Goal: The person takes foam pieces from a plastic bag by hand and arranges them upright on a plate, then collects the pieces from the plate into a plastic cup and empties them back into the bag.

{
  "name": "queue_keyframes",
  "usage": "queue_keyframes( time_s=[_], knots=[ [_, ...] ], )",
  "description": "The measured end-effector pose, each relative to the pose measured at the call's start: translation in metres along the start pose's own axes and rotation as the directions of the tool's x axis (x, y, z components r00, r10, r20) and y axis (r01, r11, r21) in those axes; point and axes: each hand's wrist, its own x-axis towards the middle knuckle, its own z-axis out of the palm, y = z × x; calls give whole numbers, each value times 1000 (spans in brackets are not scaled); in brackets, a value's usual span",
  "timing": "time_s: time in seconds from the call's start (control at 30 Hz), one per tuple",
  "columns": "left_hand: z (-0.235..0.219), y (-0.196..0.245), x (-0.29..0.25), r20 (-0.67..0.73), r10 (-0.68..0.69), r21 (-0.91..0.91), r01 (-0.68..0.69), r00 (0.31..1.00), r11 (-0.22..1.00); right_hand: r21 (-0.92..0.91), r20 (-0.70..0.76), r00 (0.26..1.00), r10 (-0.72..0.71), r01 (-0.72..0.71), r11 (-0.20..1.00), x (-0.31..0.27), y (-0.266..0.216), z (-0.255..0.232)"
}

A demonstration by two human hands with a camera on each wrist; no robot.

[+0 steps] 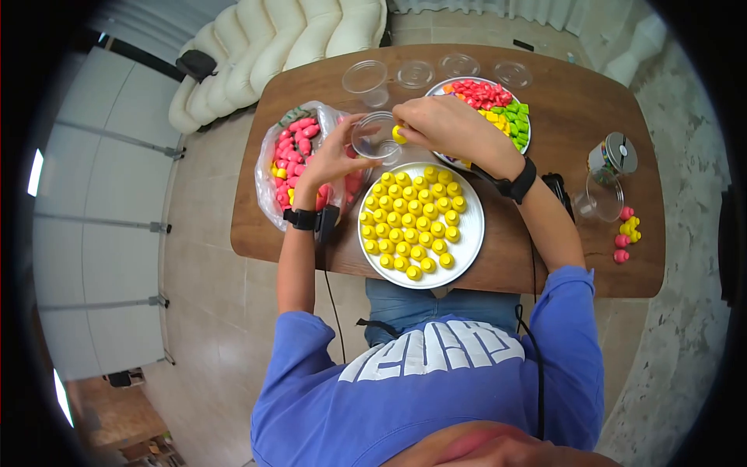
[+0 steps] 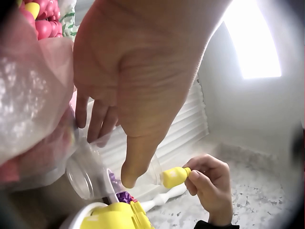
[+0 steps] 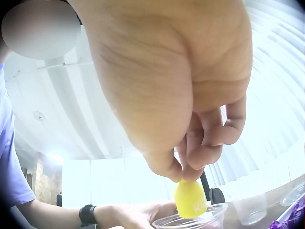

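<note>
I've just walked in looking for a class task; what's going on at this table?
A person's left hand holds a clear plastic cup, while the right hand pinches a yellow bottle-shaped piece at the cup's mouth, not yet released. Many similar yellow pieces stand on a white plate nearby. A plastic bag of pink and yellow pieces sits to the person's left.

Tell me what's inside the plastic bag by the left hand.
Pink pieces and a few yellow ones show in the bag; whatever lies beneath them is covered.
</note>
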Motion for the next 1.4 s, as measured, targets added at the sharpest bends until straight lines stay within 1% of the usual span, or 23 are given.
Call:
queue_keyframes(
  time_s=[0.03, 0.17, 0.23, 0.33, 0.4, 0.47, 0.53, 0.6, 0.67, 0.73, 0.77, 0.8, 0.87, 0.9, 0.93, 1.0, 1.1, 1.2, 1.27, 1.3, 1.33, 1.37, 1.4],
  knots=[
    [1, -5, 4, -19, 18, -14, -18, 1000, 1000, -11, -16, 1000, -9, 8, 1000, 1, 3, 4],
    [-2, -12, 16, 3, 76, -25, -76, 997, 997, 7, -58, 998, -5, 6, 1000, 2, 3, 12],
    [-4, -5, 18, 62, 98, 22, -100, 993, 995, 41, -67, 998, -18, 21, 999, 2, 2, 16],
    [2, -11, 19, 50, 105, -82, -101, 993, 991, 42, 12, 1000, -7, 6, 999, 1, 5, 28],
    [3, -17, 19, 57, 106, -146, -97, 993, 985, 30, 35, 999, -16, 15, 999, -2, 10, 39],
    [-1, -15, 17, 67, 168, -86, -162, 983, 983, 19, 54, 998, -36, 35, 999, 0, 10, 41],
    [-2, -19, 15, 63, 156, -130, -147, 986, 981, -8, 107, 994, -19, 20, 1000, 0, 11, 50],
    [-2, -22, 15, 85, 189, -23, -187, 978, 982, -4, 126, 992, -15, 16, 1000, 0, 10, 54],
    [1, -23, 14, 68, 172, -58, -168, 983, 984, -1, 148, 989, -13, 13, 1000, 1, 8, 54],
    [-1, -23, 12, 67, 162, -43, -160, 984, 986, 7, 118, 993, -5, 5, 1000, 3, 5, 48],
    [0, -28, 13, 66, 173, -92, -167, 983, 982, 36, 64, 996, -55, 53, 998, 2, 6, 47],
    [2, -33, 12, 48, 175, -120, -168, 983, 978, 47, 81, 995, -60, 56, 997, 0, 2, 42],
    [2, -34, 6, 42, 91, -146, -84, 995, 986, 48, 46, 999, -22, 20, 999, 3, -9, 27],
    [2, -31, 4, 34, 82, -152, -76, 996, 985, 52, 66, 998, -14, 11, 999, 1, -10, 26],
    [-1, -16, 6, 50, 88, -156, -80, 995, 984, 54, 69, 997, -21, 18, 998, -1, -14, 12],
    [1, -21, 5, 65, 92, -172, -80, 994, 982, 50, 240, 971, -18, 6, 999, -7, -17, 5],
    [1, -29, 6, 68, 86, -136, -77, 994, 988, 81, 302, 950, -75, 53, 995, -20, -12, 12],
    [1, -20, 6, 57, 109, -181, -97, 992, 979, 69, 324, 945, -35, 13, 998, -13, -20, 8],
    [-1, -17, 6, -143, 241, -172, -264, 960, 949, 58, 298, 954, -32, 15, 998, -11, -23, 3],
    [2, -17, 6, -268, 232, -238, -297, 935, 925, 48, 275, 961, -28, 15, 999, -9, -25, 1],
    [0, -16, 5, -266, 237, -226, -299, 934, 927, 48, 264, 964, -32, 20, 999, -8, -26, 0],
    [-3, -15, 5, -328, 306, 55, -305, 894, 951, 49, 259, 965, -34, 22, 999, -9, -26, -1],
    [-6, -9, 5, -363, 391, 332, -274, 846, 903, 50, 252, 967, -36, 24, 998, -9, -28, -6]
  ],
)
